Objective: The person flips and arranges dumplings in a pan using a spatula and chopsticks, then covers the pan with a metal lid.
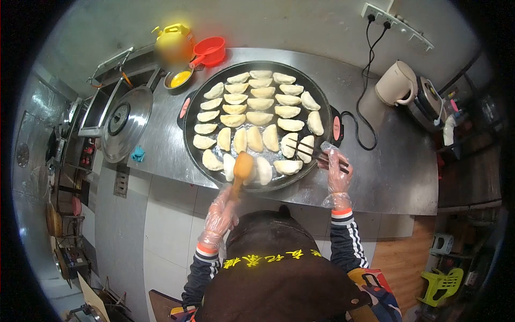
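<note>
Rows of pale half-moon dumplings lie in a large round black electric pan. My left hand, in a clear plastic glove, is closed around the handle of a wooden spatula. The spatula's broad head is over the pan's near edge and covers part of the dumplings there. Also gloved, my right hand grips dark chopsticks at the pan's right side. Their tips reach across two dumplings at the near right; whether they touch them I cannot tell.
Behind the pan are a red ladle-like scoop, a yellow jug and a bowl of yellow liquid. A lid lies left. On the right stand a kettle and a black cord on the steel counter.
</note>
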`<action>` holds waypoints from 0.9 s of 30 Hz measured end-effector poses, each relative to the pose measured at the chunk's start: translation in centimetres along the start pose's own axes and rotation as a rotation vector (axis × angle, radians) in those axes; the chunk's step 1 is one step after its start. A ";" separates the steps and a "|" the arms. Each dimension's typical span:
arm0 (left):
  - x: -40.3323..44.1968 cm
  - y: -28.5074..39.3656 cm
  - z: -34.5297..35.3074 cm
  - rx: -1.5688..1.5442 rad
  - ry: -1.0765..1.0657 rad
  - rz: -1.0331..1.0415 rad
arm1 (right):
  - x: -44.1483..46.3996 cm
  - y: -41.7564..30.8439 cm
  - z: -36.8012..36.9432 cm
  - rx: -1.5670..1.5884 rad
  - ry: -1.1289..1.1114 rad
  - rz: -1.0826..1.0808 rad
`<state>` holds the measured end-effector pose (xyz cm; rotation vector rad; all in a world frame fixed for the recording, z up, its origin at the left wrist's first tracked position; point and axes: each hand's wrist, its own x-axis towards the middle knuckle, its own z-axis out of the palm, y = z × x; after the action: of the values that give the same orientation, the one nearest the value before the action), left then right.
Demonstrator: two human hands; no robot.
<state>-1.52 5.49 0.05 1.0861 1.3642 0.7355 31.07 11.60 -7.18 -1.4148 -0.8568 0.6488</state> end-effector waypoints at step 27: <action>2.7 -1.8 3.4 1.033 0.132 0.404 | -6.3 0.9 0.5 -0.242 -0.313 -0.404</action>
<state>1.76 6.65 -3.07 2.1972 1.6975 0.3465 27.20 6.78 -8.89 -1.3134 -1.4644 0.4705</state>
